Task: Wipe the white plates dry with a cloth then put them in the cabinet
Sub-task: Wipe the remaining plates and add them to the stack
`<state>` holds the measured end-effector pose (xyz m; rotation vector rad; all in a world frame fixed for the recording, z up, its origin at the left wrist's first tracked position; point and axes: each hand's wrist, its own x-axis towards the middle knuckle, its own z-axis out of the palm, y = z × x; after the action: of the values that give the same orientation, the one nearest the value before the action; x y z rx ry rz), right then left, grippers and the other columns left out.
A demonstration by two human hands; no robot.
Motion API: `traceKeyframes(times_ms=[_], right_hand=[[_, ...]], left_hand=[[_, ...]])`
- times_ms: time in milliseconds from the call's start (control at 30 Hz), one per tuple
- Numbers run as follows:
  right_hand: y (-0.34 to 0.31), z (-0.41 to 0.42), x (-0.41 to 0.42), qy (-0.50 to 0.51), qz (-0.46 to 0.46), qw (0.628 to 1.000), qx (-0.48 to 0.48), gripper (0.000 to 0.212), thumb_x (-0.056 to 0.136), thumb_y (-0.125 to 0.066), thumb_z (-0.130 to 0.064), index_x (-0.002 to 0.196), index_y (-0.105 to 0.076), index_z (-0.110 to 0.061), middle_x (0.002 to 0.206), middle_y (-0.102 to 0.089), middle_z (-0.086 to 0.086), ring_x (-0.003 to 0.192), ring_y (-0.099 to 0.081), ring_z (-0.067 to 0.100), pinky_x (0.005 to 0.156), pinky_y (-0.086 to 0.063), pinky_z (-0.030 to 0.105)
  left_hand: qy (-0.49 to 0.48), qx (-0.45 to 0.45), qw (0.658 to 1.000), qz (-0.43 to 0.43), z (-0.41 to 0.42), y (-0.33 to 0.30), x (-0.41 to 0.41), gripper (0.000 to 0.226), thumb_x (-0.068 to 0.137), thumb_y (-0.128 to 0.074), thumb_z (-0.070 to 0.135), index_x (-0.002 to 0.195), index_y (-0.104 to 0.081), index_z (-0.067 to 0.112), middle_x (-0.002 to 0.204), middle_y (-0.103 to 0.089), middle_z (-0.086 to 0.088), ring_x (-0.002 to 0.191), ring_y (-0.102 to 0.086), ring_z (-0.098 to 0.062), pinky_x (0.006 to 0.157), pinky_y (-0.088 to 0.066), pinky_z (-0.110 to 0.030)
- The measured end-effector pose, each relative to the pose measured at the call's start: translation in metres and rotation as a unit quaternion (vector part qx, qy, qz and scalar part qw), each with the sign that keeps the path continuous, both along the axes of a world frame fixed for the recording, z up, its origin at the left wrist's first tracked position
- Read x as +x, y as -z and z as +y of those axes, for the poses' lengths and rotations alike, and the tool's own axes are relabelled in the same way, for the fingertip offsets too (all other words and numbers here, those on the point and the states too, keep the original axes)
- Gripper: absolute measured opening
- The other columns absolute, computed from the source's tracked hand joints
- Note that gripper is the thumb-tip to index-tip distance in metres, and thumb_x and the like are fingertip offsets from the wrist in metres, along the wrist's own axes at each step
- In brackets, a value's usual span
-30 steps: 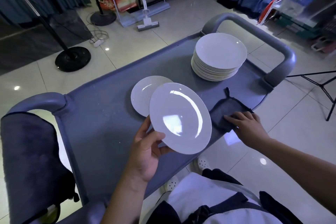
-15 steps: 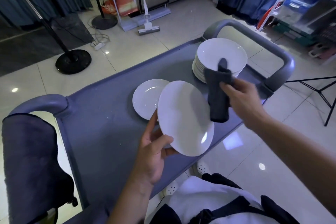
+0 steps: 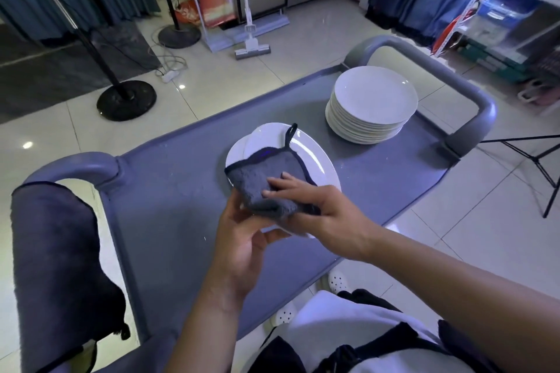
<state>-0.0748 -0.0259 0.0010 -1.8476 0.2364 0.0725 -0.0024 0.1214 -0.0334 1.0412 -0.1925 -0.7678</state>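
My left hand [image 3: 242, 239] grips the near rim of a white plate [image 3: 315, 157] and holds it tilted above the grey cart top [image 3: 169, 191]. A dark grey cloth [image 3: 266, 179] with a hanging loop lies on the plate's face. My right hand [image 3: 315, 206] presses the cloth against the plate, its fingers spread on top and its thumb under the cloth's edge. Behind the held plate, a second white plate [image 3: 238, 151] lies flat on the cart and only its left rim shows. A tall stack of white plates [image 3: 372, 106] stands at the cart's far right.
The cart has curved grey handles at the far right [image 3: 472, 106] and the near left [image 3: 72, 166]. A dark towel [image 3: 57, 257] hangs over the left handle. Two black floor stands [image 3: 127, 98], a mop [image 3: 251, 45] and a shelf rack [image 3: 509, 15] stand around on the tiled floor.
My right hand picked the cloth up from the cart, carried it over and laid it flat on the plate. The left hand has kept holding the plate, now lower and flatter.
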Motion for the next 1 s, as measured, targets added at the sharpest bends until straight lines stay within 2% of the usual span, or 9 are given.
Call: traceKeyframes(times_ms=[167, 300, 367, 433, 500, 567, 633, 800, 1000], right_hand=[[0.006, -0.003, -0.02, -0.044, -0.01, 0.998, -0.054, 0.046, 0.087, -0.06, -0.02, 0.129, -0.063, -0.04, 0.152, -0.047, -0.014, 0.147, -0.022, -0.008, 0.123, -0.024, 0.039], [0.009, -0.005, -0.026, -0.051, -0.046, 0.987, -0.145, 0.049, 0.091, -0.059, -0.026, 0.133, -0.052, -0.052, 0.157, -0.039, -0.016, 0.15, -0.016, -0.004, 0.123, -0.02, 0.044], [0.008, -0.008, -0.018, -0.047, -0.057, 0.984, -0.162, 0.054, 0.091, -0.058, -0.023, 0.133, -0.047, -0.056, 0.158, -0.036, -0.015, 0.151, -0.015, -0.003, 0.124, -0.014, 0.039], [0.007, -0.012, -0.003, -0.008, -0.064, 0.988, -0.143, 0.053, 0.094, -0.055, -0.02, 0.137, -0.048, -0.05, 0.152, -0.044, -0.017, 0.146, -0.028, -0.003, 0.119, -0.023, 0.03], [0.004, -0.016, 0.007, 0.049, -0.053, 0.994, -0.076, 0.041, 0.101, -0.057, -0.018, 0.138, -0.058, -0.035, 0.12, -0.065, -0.023, 0.113, -0.057, -0.007, 0.1, -0.04, 0.02], [0.006, -0.015, 0.008, 0.067, -0.043, 0.996, -0.033, 0.031, 0.103, -0.057, -0.015, 0.13, -0.066, -0.025, 0.088, -0.071, -0.023, 0.081, -0.062, -0.005, 0.081, -0.044, 0.013], [0.015, -0.01, 0.003, 0.078, -0.041, 0.995, -0.038, 0.03, 0.102, -0.057, -0.014, 0.129, -0.067, -0.022, 0.082, -0.067, -0.024, 0.074, -0.059, -0.006, 0.076, -0.043, 0.011], [0.031, 0.0, -0.001, 0.097, -0.061, 0.992, -0.058, 0.041, 0.097, -0.059, -0.023, 0.138, -0.061, -0.028, 0.137, -0.062, -0.013, 0.127, -0.057, 0.005, 0.108, -0.046, 0.038], [0.03, 0.005, 0.003, 0.056, -0.073, 0.99, -0.108, 0.05, 0.1, -0.058, -0.016, 0.146, -0.051, -0.034, 0.157, -0.041, -0.012, 0.147, -0.028, 0.0, 0.121, -0.029, 0.03]], left_hand=[[-0.026, -0.025, 0.993, 0.114, 0.009, 0.005, -0.008, 0.067, 0.08, -0.065, 0.03, 0.141, -0.053, 0.003, 0.136, -0.063, -0.023, 0.129, -0.057, -0.046, 0.104, -0.041, -0.067], [-0.022, -0.005, 0.998, 0.054, 0.005, 0.0, -0.011, 0.044, 0.095, -0.054, 0.034, 0.135, -0.059, 0.017, 0.135, -0.065, -0.018, 0.126, -0.059, -0.047, 0.1, -0.043, -0.072], [-0.005, -0.001, 1.0, 0.021, 0.004, -0.005, -0.011, 0.046, 0.095, -0.061, 0.034, 0.14, -0.057, 0.024, 0.135, -0.066, -0.014, 0.124, -0.062, -0.043, 0.094, -0.049, -0.07], [0.002, 0.003, 1.0, 0.005, 0.002, -0.009, -0.012, 0.059, 0.089, -0.069, 0.023, 0.145, -0.053, 0.032, 0.134, -0.067, -0.011, 0.122, -0.065, -0.035, 0.083, -0.059, -0.057], [0.0, 0.008, 1.0, 0.009, -0.002, -0.01, -0.016, 0.068, 0.084, -0.07, 0.013, 0.145, -0.054, 0.038, 0.13, -0.07, -0.01, 0.118, -0.068, -0.03, 0.082, -0.061, -0.054], [-0.013, 0.019, 1.0, 0.008, -0.002, -0.01, -0.021, 0.068, 0.082, -0.072, 0.011, 0.142, -0.056, 0.039, 0.126, -0.072, -0.01, 0.116, -0.07, -0.029, 0.085, -0.06, -0.056], [-0.014, 0.022, 1.0, 0.011, -0.001, -0.011, -0.025, 0.071, 0.082, -0.076, 0.011, 0.144, -0.054, 0.036, 0.126, -0.072, -0.01, 0.118, -0.069, -0.027, 0.085, -0.06, -0.056], [-0.035, 0.03, 0.999, 0.023, 0.0, -0.011, -0.032, 0.075, 0.078, -0.078, 0.005, 0.144, -0.054, 0.032, 0.119, -0.075, -0.01, 0.113, -0.071, -0.024, 0.078, -0.062, -0.048], [-0.061, 0.048, 0.997, 0.004, 0.003, -0.014, -0.029, 0.069, 0.08, -0.068, -0.004, 0.14, -0.059, 0.031, 0.109, -0.078, -0.007, 0.102, -0.075, -0.026, 0.065, -0.061, -0.04]])
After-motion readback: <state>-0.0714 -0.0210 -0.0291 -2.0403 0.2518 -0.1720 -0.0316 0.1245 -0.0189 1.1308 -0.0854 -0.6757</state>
